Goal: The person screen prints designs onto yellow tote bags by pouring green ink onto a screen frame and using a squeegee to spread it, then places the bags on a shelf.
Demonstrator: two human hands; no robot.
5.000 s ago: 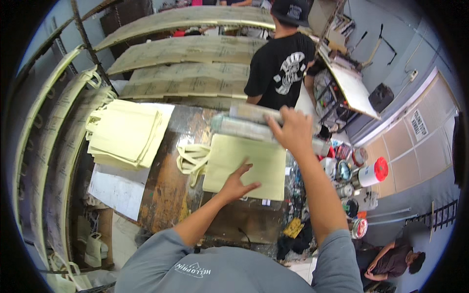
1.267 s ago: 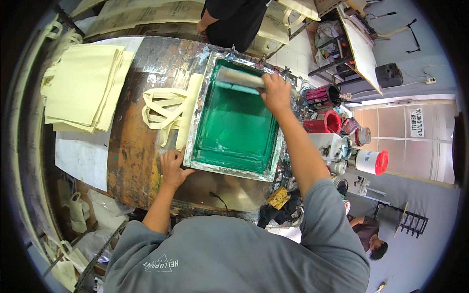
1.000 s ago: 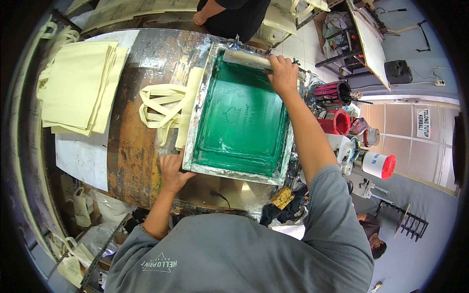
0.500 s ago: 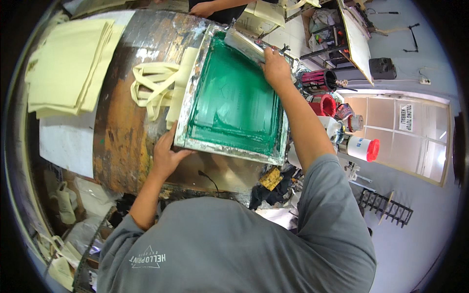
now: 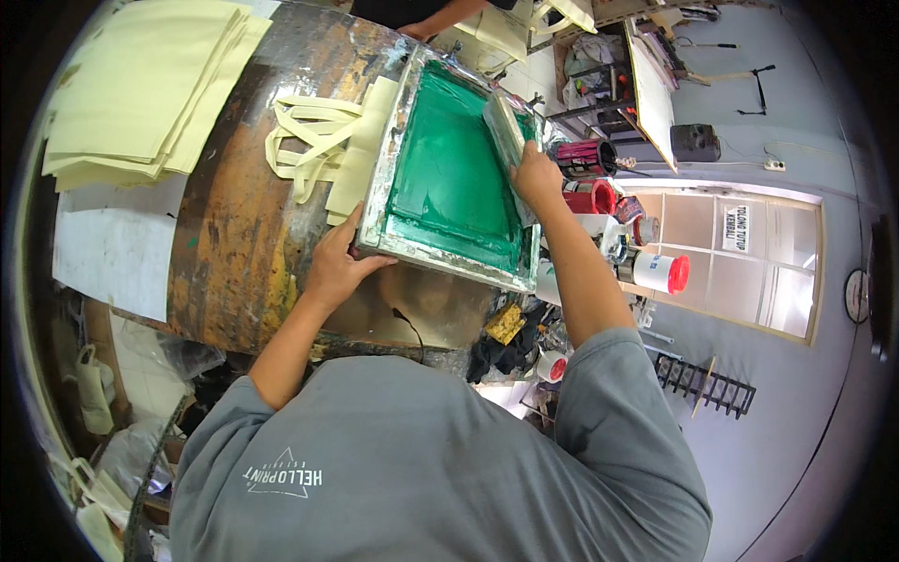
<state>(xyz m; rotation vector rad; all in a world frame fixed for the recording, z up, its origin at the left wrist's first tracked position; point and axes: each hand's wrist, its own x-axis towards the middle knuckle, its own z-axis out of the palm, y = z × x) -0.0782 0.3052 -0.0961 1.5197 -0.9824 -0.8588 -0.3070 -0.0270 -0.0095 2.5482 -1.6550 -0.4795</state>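
A screen printing frame with an ink-smeared pale rim and green mesh sits tilted on the table. My left hand grips its near left corner, with the thumb along the front edge. At the right side of the mesh, my right hand is closed around a squeegee, a long flat bar held slantwise over the green surface. A cream cloth bag lies partly under the frame's left side, its looped handles spread on the table. The frame hides the rest of that bag.
Stacked cream bags lie at the far left of the stained table. Ink containers, including a white one with a red lid, crowd the right side. A yellow sponge rests by dark cloth. Another person's arm shows at the far edge.
My right hand has brought the squeegee from the far end toward the right side and nearer me, turning it more lengthwise. My left hand stays on the frame's corner. The view has shifted.
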